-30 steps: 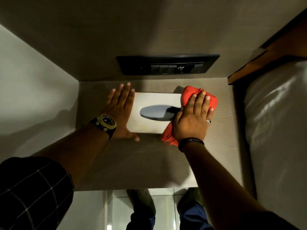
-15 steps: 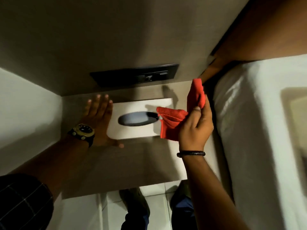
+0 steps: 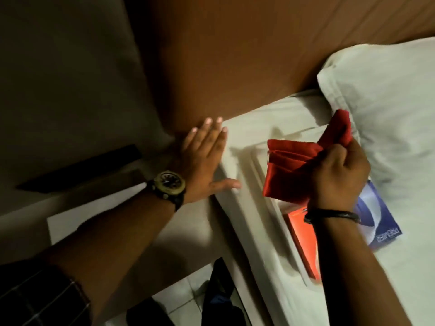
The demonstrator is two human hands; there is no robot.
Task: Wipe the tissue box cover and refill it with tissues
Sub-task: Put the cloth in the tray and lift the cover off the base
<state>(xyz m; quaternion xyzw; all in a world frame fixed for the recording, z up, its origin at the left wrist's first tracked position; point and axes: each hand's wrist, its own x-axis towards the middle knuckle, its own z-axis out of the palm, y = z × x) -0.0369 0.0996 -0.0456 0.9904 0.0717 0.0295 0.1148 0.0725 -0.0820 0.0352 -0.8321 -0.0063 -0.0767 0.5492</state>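
Note:
My right hand [image 3: 339, 175] grips a crumpled red cloth [image 3: 289, 170] and holds it above the bed. My left hand [image 3: 202, 158] is spread flat with straight fingers at the bed's near edge, beside the brown headboard [image 3: 235, 55]; whether it touches the sheet is unclear. A white corner of the tissue box cover [image 3: 70, 224] shows on the bedside table, mostly hidden under my left forearm. A blue tissue pack [image 3: 381, 231] lies on the bed just beyond my right wrist.
A blurred white tray-like thing [image 3: 259, 208] with an orange item [image 3: 303, 234] in it lies on the bed under the cloth. A white pillow [image 3: 388, 90] sits at the bed's head. A black wall panel [image 3: 80, 170] is above the bedside table [image 3: 179, 250].
The view has swung right from the bedside table to the bed. My right hand carried the red cloth over the bed. My left hand left the box cover and moved to the bed edge.

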